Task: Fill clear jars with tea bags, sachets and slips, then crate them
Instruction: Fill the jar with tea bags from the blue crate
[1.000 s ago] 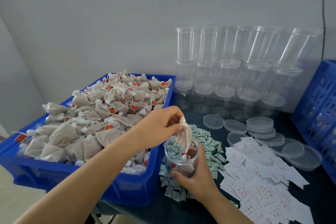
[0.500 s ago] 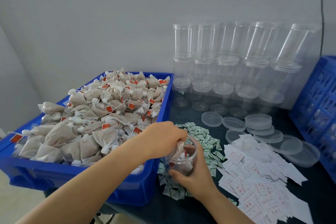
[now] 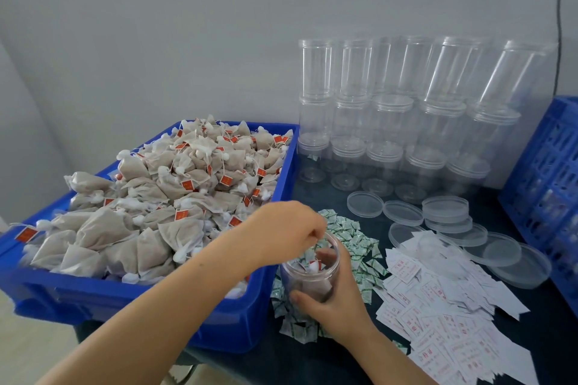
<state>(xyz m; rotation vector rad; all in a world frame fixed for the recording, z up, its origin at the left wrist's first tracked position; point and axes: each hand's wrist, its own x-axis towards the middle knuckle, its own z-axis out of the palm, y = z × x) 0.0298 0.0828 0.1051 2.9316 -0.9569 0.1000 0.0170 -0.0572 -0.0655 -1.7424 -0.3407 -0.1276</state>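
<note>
Tea bag (image 3: pixel 308 283) now inside jar (image 3: pixel 312 278)

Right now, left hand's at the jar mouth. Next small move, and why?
Probably lift the left hand clear of the jar. Its fingertips are at the mouth, tea bags already sit inside, and the right hand grips the jar steady. The sachets beside it look like the next pick.

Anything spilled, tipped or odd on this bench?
Nothing stands out. The jar is upright in the right hand, the left hand is at its mouth, and sachets and slips lie in loose working piles.
</note>
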